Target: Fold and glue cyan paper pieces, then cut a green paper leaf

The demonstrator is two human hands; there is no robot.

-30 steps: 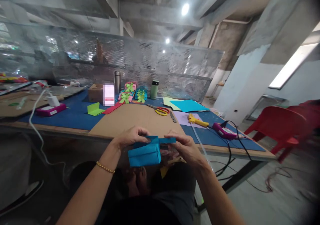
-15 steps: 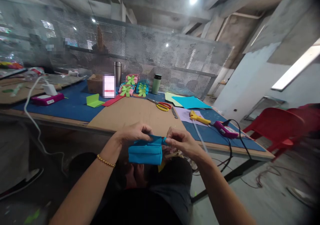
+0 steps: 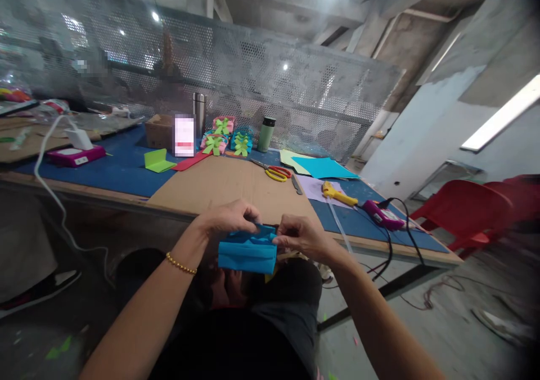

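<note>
Between my two hands, above my lap and just off the table's front edge, is a folded blue paper box [image 3: 247,257]. My left hand [image 3: 231,218] grips its far upper edge, the thumb reaching over the top. At the box's right end my right hand [image 3: 298,237] pinches a small blue flap between thumb and forefinger. The hidden fingers of both hands lie behind the paper. In front of the box a brown cardboard sheet [image 3: 228,186] lies on the table.
Scissors [image 3: 275,171] and a dark blade [image 3: 296,185] lie on the cardboard. A yellow glue gun [image 3: 340,195] rests at right, its cable running to a purple power strip [image 3: 383,215]. Small decorated baskets [image 3: 215,143], a green bottle [image 3: 266,134] and a phone [image 3: 184,135] stand behind.
The flap at the box's right end, which stuck out to the right, is now folded inward. My right hand has moved slightly left with it. The view has tilted down a little.
</note>
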